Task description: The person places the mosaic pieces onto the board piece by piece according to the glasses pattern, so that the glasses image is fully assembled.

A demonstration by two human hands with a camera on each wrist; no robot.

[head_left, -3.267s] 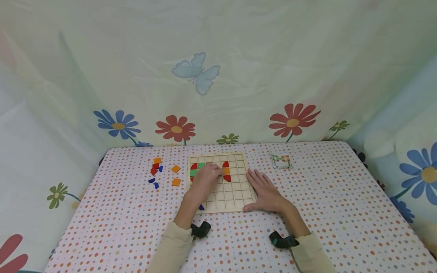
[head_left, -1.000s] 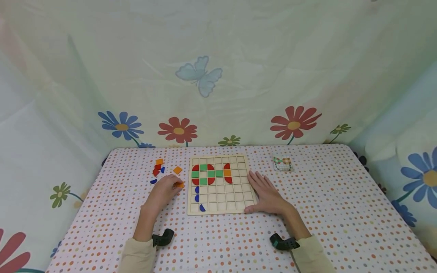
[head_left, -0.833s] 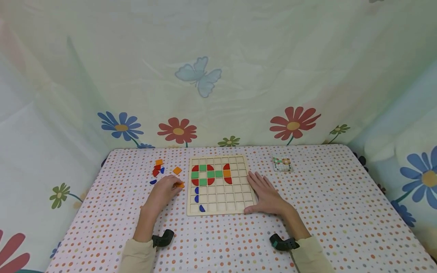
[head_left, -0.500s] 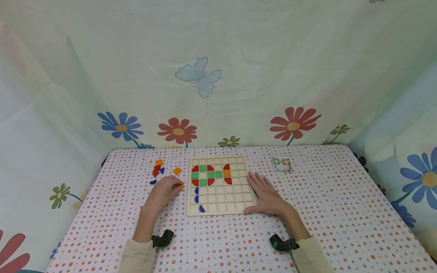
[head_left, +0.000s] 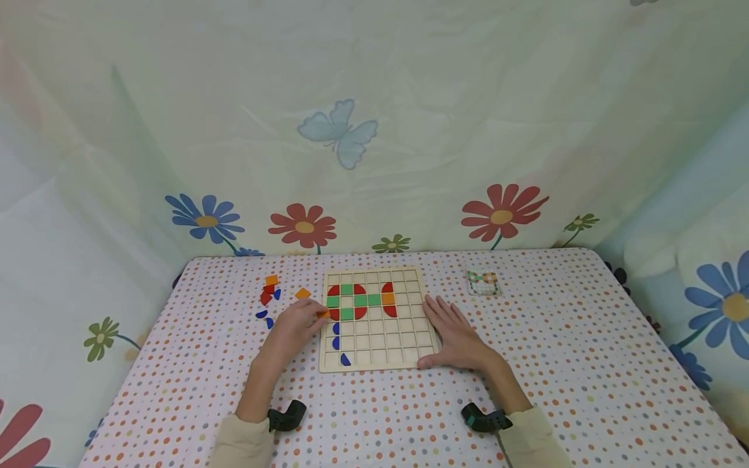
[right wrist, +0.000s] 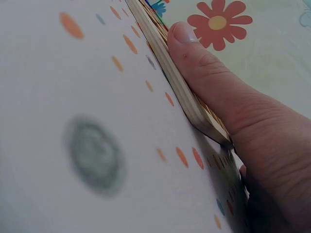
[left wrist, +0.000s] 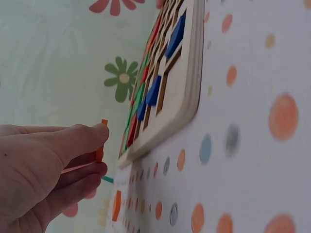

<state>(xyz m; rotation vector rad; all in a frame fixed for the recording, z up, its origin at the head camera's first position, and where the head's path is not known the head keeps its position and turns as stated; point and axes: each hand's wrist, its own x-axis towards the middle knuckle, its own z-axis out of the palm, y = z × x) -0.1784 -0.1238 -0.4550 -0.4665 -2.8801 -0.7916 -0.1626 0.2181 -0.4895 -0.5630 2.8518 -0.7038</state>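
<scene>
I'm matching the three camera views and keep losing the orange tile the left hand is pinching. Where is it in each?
Head: orange tile at the left hand's fingertips, by the wooden grid board's left edge.
Left wrist: orange tile edge-on between thumb and fingers, left of centre.
Right wrist: not in view.
Shared landmark: the wooden grid board.

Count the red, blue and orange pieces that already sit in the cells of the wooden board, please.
Red pieces: 6
Blue pieces: 3
Orange pieces: 1
Total: 10
The held orange piece, pinched by the left hand, is not counted.
</scene>
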